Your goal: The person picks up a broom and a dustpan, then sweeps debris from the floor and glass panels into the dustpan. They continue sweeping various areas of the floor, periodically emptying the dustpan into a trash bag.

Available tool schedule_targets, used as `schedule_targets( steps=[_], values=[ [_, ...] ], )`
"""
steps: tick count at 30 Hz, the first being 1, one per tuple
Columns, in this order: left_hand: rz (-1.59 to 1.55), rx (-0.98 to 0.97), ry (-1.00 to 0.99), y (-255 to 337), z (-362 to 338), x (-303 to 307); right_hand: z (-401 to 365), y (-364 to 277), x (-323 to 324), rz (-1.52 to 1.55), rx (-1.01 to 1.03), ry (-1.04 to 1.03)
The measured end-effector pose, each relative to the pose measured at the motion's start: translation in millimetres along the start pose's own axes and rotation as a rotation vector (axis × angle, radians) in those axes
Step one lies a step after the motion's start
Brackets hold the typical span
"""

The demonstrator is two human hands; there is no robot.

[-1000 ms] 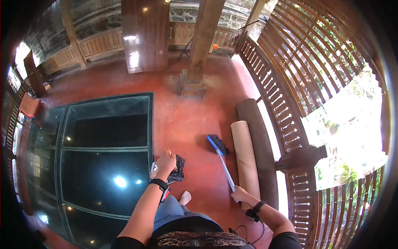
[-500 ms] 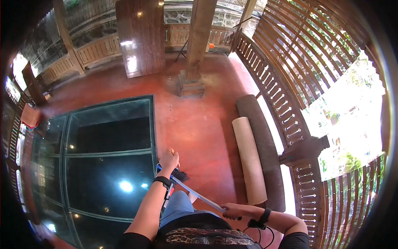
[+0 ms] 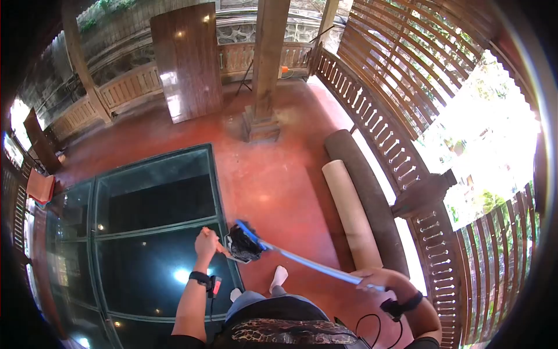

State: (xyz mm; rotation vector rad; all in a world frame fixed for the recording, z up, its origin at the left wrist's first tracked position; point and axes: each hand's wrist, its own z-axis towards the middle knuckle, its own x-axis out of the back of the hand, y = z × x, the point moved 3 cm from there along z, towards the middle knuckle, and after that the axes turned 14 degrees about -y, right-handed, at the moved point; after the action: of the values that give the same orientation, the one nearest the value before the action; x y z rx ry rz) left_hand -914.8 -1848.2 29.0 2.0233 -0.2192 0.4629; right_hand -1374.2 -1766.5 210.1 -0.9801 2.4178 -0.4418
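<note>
My right hand is closed round the end of a broom's long pale-blue handle. The handle runs leftward to the broom's blue head with dark bristles, in front of my body. My left hand grips a small orange-handled tool. Its thin, pale far edge lies against the bristles, which hide part of it; I cannot tell its exact kind. Both wrists wear black straps, and a red and grey device sits at the left one.
Glass floor panels in a dark frame lie to the left, beside red floor. Two rolls, one beige and one dark, lie along the right railing. A wooden post and a leaning brown board stand ahead.
My right hand has moved right and up with the handle, and the broom head now shows beside my left hand. My left hand has shifted left and down, with its orange-handled tool now plainer.
</note>
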Motion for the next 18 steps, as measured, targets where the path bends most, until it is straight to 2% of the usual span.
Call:
schedule_targets(
  steps=[2, 4, 7, 8, 12, 14, 16, 18],
  values=[
    [-0.303, -0.029, 0.003, -19.5, -21.7, 36.9, -18.2, -8.9, -8.0, 0.054, 0.064, 0.028],
    [-0.571, -0.11, 0.025, -72.0, -29.4, 70.9, -22.9, -6.6, -13.2, 0.222, 0.128, 0.106],
    [-0.814, -0.23, 0.085, -115.2, -60.5, 116.6, -18.9, -36.8, -36.8, 0.258, 0.065, 0.284],
    [-0.81, -0.194, 0.085, -128.4, -71.5, 129.4, -5.8, -36.6, -38.6, 0.174, 0.092, 0.3],
    [-0.855, -0.09, 0.136, -151.9, -126.2, 168.1, 130.0, 7.9, 14.4, -0.238, 0.198, 0.414],
    [-0.866, -0.089, 0.188, -165.9, -149.0, 181.7, 184.6, -22.4, -5.7, -0.454, -0.023, 0.611],
    [-0.841, -0.128, 0.245, -182.0, -165.8, 194.1, 243.1, -22.7, -3.8, -0.386, -0.11, 0.668],
    [-0.868, -0.095, 0.313, -179.4, -185.6, 203.5, 290.2, -25.9, 1.5, -0.602, -0.151, 0.676]
  ],
)
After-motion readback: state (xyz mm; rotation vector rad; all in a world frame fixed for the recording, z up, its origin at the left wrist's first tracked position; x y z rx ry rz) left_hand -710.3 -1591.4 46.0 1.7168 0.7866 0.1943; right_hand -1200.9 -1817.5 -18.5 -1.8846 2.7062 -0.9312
